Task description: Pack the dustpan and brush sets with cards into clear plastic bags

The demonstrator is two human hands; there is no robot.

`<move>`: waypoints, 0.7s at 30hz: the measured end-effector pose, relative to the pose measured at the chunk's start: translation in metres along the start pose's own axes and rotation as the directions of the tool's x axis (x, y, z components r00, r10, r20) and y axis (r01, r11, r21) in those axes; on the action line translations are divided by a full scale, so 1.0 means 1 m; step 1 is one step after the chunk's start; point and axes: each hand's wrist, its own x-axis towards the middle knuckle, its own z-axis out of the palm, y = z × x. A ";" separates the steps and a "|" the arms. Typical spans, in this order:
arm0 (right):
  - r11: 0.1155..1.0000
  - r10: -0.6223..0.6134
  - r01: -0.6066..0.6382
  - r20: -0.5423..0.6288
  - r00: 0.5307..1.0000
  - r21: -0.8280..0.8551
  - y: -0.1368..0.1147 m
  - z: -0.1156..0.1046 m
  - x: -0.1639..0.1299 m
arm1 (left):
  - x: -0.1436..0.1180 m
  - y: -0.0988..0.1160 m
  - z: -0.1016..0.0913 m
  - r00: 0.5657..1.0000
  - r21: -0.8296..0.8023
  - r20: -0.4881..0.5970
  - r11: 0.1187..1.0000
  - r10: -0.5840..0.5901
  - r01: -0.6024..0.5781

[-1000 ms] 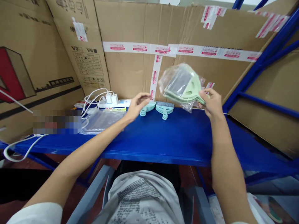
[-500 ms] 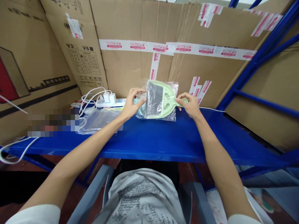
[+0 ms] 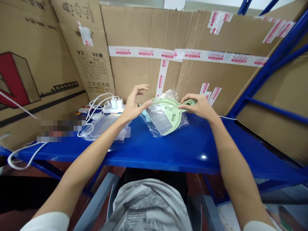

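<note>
Head view: the right hand (image 3: 198, 105) pinched the handle end of a pale green dustpan-and-brush bundle (image 3: 173, 118) between thumb and fingers. The bundle was tilted over the blue table (image 3: 158, 155), its wide end toward the left hand and a clear bag (image 3: 184, 122) around it. The left hand (image 3: 135, 104) was spread, its thumb at the bag's edge; whether it touched could not be told. Light blue pieces (image 3: 147, 116) showed beside that thumb. Flat plastic bags (image 3: 102, 126) lay farther left, before a power strip (image 3: 113, 110).
</note>
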 end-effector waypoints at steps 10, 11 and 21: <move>0.939 -0.287 0.326 0.279 0.916 -0.105 -0.054 0.015 0.053 | -0.008 -0.008 0.014 0.939 -0.310 0.327 0.926 -0.111 0.217; 0.941 -0.283 0.322 0.276 0.919 -0.108 -0.053 0.018 0.052 | -0.008 -0.009 0.014 0.932 -0.313 0.339 0.920 -0.126 0.238; 0.967 -0.190 0.225 0.241 0.952 -0.123 -0.042 0.008 0.048 | -0.017 -0.020 0.026 0.876 -0.332 0.273 0.815 -0.399 0.475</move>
